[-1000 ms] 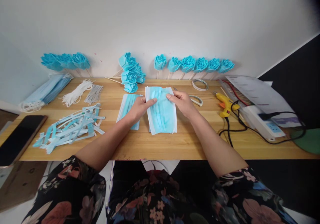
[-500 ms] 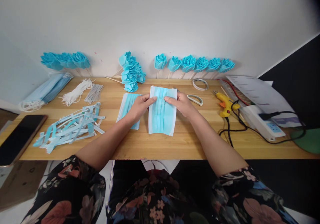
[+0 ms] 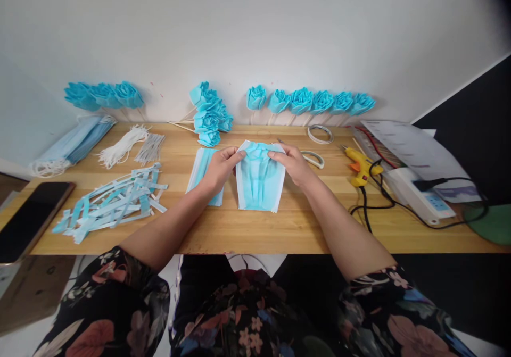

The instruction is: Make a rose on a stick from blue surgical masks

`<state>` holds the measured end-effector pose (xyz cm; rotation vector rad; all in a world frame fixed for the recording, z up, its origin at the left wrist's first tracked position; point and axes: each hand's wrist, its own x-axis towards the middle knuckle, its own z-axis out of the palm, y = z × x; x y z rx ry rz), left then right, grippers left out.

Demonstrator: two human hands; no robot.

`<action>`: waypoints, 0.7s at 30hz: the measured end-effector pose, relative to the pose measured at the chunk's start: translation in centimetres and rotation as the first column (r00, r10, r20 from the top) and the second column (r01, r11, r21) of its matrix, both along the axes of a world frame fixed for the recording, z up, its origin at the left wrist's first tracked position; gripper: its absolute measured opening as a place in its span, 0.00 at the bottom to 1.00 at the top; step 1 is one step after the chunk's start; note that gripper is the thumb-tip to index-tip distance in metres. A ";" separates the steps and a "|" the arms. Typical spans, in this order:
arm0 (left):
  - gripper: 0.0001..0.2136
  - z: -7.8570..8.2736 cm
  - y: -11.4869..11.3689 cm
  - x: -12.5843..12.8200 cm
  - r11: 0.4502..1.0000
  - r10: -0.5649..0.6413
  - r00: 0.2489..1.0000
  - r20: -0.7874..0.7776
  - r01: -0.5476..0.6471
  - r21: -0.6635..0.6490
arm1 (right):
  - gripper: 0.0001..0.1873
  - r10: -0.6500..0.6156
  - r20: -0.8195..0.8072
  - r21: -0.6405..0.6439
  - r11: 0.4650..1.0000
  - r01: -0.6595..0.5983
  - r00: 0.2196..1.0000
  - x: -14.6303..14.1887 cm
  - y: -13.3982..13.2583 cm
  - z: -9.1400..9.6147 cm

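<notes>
A light blue face mask (image 3: 260, 184) with white edges and no ear loops showing hangs between my two hands above the table. My left hand (image 3: 223, 166) pinches its upper left part, thumb on the near face. At the upper right, my right hand (image 3: 292, 164) grips it the same way. Pleats run down its middle, and the mask is spread wider there than flat folds would be. Just left of it, partly behind my left hand, lie flat pleated mask pieces (image 3: 199, 168) on the wooden table (image 3: 247, 234).
Blue mask-fabric flowers (image 3: 301, 100) on sticks lean along the wall. Cut strips (image 3: 115, 202), white ear loops (image 3: 123, 147), whole masks (image 3: 75, 141) and a phone (image 3: 34, 216) lie left. To the right are scissors (image 3: 313, 159), a tape roll (image 3: 320, 134), a glue gun (image 3: 362, 166) and a power strip (image 3: 419, 194).
The mask's pleats have been pulled open, so its middle is wider and its top edge now bunches. Both hands have moved slightly, still holding it.
</notes>
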<state>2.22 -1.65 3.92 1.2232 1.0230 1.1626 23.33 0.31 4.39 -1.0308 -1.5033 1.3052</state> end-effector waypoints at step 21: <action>0.20 -0.7 0.2 0.0 0.998 0.041 0.998 0.057 -0.043 0.034 | 0.24 0.104 -0.063 -0.102 0.989 -0.110 0.993 -0.3 -0.5 0.1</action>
